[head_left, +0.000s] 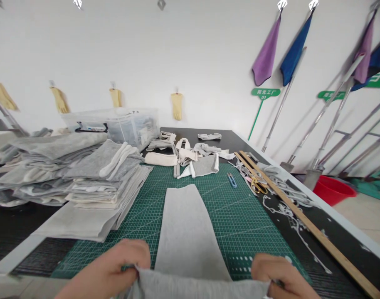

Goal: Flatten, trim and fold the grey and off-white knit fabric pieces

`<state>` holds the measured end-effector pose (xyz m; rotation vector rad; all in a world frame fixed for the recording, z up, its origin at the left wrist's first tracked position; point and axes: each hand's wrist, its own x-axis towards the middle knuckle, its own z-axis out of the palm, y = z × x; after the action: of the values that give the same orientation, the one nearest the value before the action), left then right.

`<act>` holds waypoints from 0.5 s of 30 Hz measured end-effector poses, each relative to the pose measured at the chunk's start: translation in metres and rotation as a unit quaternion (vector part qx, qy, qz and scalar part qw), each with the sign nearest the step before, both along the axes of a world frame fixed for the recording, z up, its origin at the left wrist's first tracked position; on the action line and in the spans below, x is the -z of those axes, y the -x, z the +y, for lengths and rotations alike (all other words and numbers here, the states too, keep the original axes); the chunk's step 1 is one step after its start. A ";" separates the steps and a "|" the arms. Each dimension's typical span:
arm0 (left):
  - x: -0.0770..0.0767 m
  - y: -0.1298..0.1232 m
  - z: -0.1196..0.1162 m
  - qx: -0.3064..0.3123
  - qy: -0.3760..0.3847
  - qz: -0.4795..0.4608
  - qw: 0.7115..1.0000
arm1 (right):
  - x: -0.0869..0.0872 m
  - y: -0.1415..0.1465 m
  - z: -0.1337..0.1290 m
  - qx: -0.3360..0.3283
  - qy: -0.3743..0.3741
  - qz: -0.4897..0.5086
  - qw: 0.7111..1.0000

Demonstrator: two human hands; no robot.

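Observation:
A strip of grey fabric (190,232) lies lengthwise over the green cutting mat (240,216). Its near end, or a second grey piece, is stretched between my hands at the bottom edge of the view. My left hand (121,265) pinches the left corner of this cloth, and my right hand (279,274) pinches the right corner. Both hands are closed and slightly blurred. The lower part of the held cloth runs out of view.
Stacked grey fabric (96,178) stands at the left, before a clear plastic box (115,124). Fabric scraps (190,158) lie at the back. Blue snips (231,180), yellow-handled scissors (259,187), wooden rulers (296,211) and loose threads lie at the right. A red basin (333,190) is beyond the table.

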<state>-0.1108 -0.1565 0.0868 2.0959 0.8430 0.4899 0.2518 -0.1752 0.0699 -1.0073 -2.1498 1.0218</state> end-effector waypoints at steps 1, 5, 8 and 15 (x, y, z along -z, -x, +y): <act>-0.006 -0.001 0.007 -0.038 0.008 -0.004 0.999 | -0.006 0.004 0.010 -0.001 -0.007 0.007 1.000; -0.012 0.001 0.050 -0.195 0.004 -0.055 0.979 | -0.022 0.023 0.071 0.040 -0.036 0.073 0.996; -0.005 0.005 0.096 -0.283 -0.017 -0.066 0.957 | -0.023 0.037 0.131 0.117 -0.029 0.081 0.989; 0.024 0.010 0.144 -0.382 -0.234 0.145 0.882 | -0.004 0.065 0.181 0.244 -0.109 -0.002 0.964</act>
<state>-0.1206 -0.0125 0.0623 2.2296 1.9137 0.8669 0.1870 0.0061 0.0736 -1.3360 -1.8274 0.5356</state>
